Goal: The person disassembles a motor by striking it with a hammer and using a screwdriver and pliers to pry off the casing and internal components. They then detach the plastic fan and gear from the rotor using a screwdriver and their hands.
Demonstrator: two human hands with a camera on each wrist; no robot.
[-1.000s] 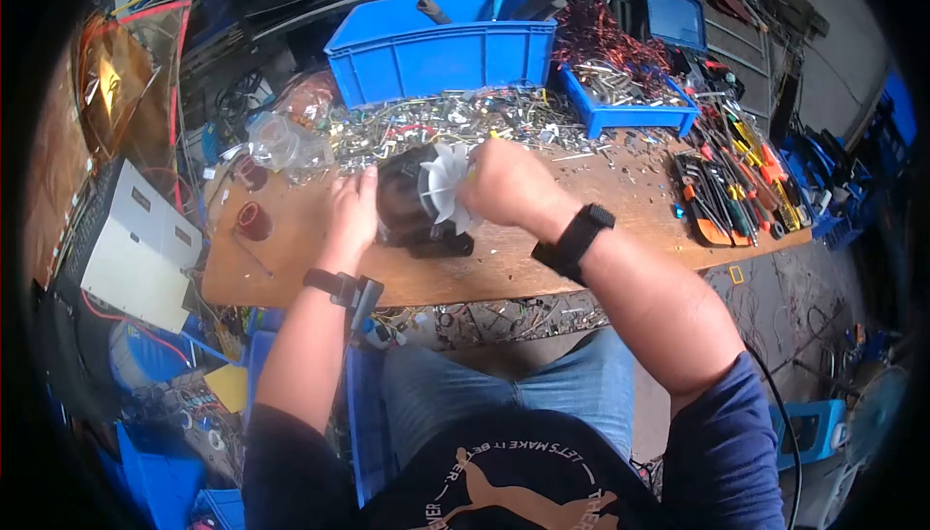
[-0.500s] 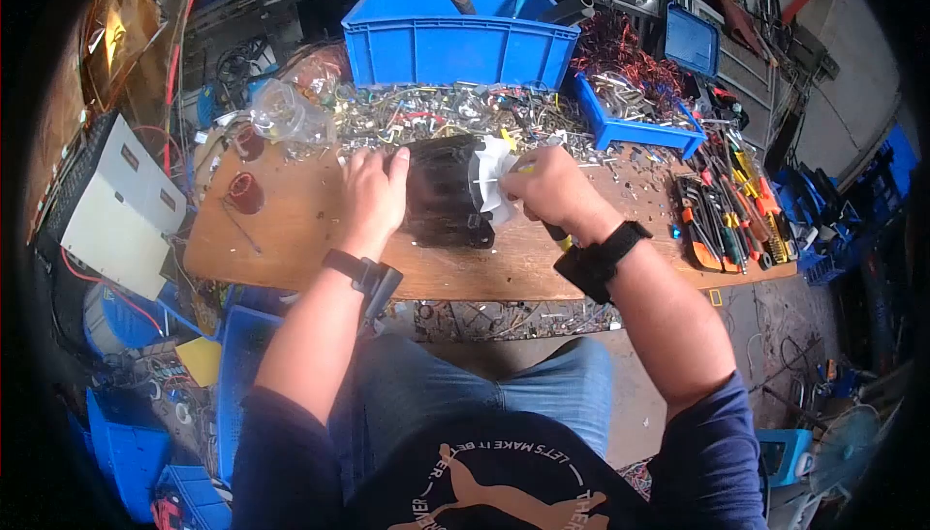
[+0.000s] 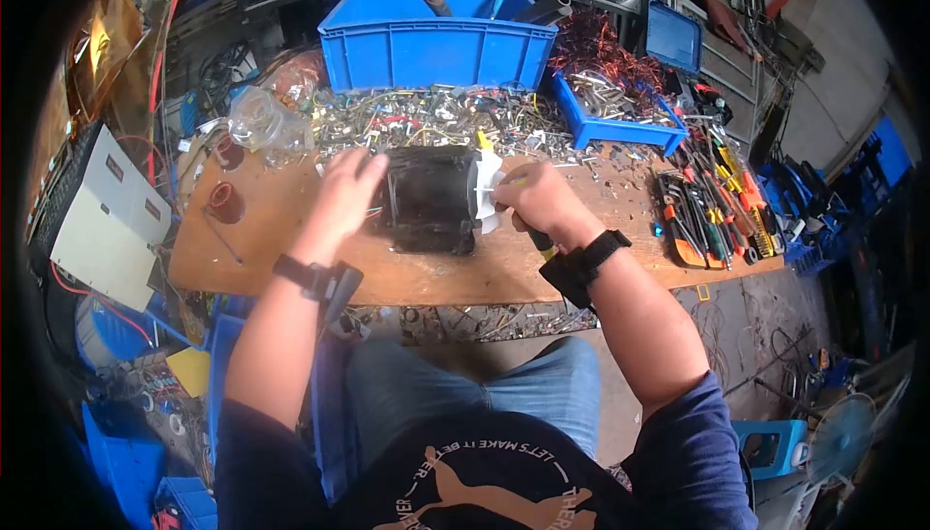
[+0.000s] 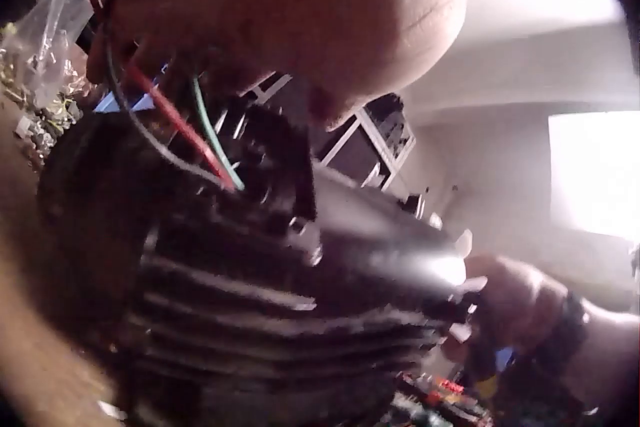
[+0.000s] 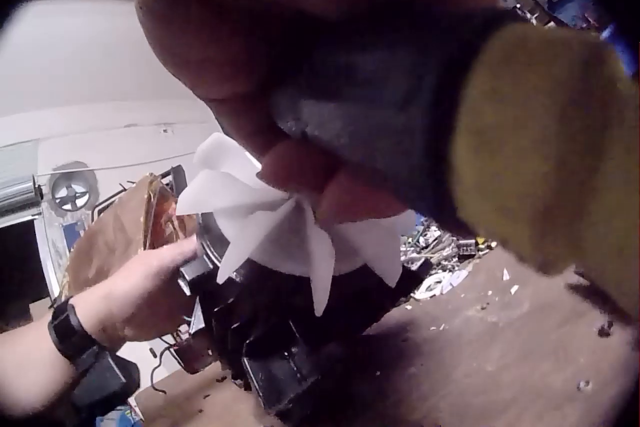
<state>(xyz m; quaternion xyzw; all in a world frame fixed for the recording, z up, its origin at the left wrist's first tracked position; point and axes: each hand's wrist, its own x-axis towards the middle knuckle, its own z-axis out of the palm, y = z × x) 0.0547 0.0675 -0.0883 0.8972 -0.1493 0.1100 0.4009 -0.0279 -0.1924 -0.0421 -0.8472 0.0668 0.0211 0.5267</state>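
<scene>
Left hand [image 3: 341, 191] has slid to motor's [image 3: 428, 199] end; right hand [image 3: 542, 202] grips screwdriver [image 5: 540, 142].

The wooden bench top [image 3: 281, 239] runs left to right. A black finned motor [image 3: 426, 199] lies on its side near the middle, its white fan [image 3: 484, 186] facing right. Behind it spreads a heap of metal scrap [image 3: 417, 118], with 1 large blue bin [image 3: 436, 50] and 1 smaller blue tray [image 3: 620, 128] of copper wire at the back. A reddish coil [image 3: 225, 202] sits at the left, and hand tools [image 3: 707, 210] crowd the right end.
</scene>
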